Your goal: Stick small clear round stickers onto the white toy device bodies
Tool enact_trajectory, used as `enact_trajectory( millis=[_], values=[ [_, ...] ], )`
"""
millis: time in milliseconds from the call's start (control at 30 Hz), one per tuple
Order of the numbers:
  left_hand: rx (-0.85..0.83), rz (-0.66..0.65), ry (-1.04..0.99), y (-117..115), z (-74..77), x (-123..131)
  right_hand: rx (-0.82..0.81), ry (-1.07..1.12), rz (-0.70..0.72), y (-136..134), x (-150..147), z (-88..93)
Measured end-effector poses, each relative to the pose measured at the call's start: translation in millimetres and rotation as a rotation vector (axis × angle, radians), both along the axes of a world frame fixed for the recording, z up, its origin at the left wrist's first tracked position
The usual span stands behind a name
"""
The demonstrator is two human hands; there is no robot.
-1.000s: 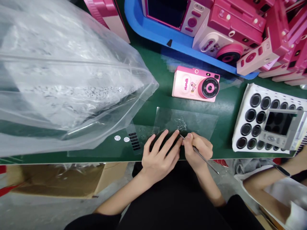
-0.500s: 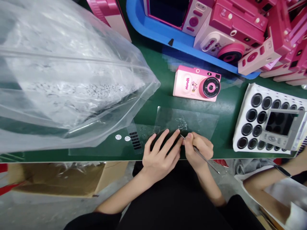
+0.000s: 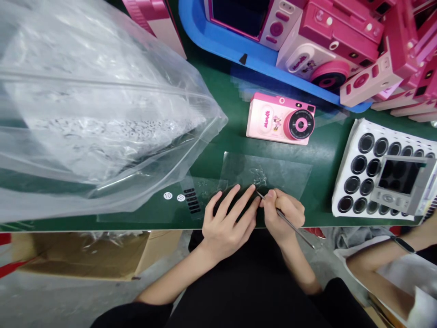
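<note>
My left hand (image 3: 229,225) lies with fingers spread over the near edge of a clear plastic sheet (image 3: 290,172) on the green table. In my right hand (image 3: 282,214) is a thin metal tool like tweezers or a pick (image 3: 296,231), pinched close to its tip. That tip points at the left index fingertip; what it touches is too small to tell. Small clear shapes (image 3: 259,176) sit on the sheet just beyond the fingers. A pink toy-like camera (image 3: 269,119) lies behind the sheet, lens side up.
At the left lies a large translucent bag (image 3: 112,109) of small parts. Black strips (image 3: 191,201) and round "10" stickers (image 3: 167,196) are nearby. A blue tray (image 3: 218,43) holds pink cameras. Right, a sheet of black discs (image 3: 351,184) carries a grey screen panel (image 3: 400,182). A co-worker's arm (image 3: 378,259) shows.
Hardly anything differs. My right hand and the metal tool have shifted very slightly to the right, while my left hand stays in place.
</note>
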State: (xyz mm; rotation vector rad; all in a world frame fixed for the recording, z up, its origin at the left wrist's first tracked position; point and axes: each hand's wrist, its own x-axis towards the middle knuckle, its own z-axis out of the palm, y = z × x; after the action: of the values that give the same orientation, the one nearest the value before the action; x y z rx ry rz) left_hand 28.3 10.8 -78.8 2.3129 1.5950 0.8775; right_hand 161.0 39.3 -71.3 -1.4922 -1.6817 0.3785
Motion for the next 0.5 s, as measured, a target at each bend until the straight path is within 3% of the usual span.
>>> enact_trajectory(
  millis=[500],
  values=[
    [0.009,0.0,-0.027,-0.1,-0.4,-0.9,-0.03,0.03,0.024,1.1,-1.1,0.4]
  ],
)
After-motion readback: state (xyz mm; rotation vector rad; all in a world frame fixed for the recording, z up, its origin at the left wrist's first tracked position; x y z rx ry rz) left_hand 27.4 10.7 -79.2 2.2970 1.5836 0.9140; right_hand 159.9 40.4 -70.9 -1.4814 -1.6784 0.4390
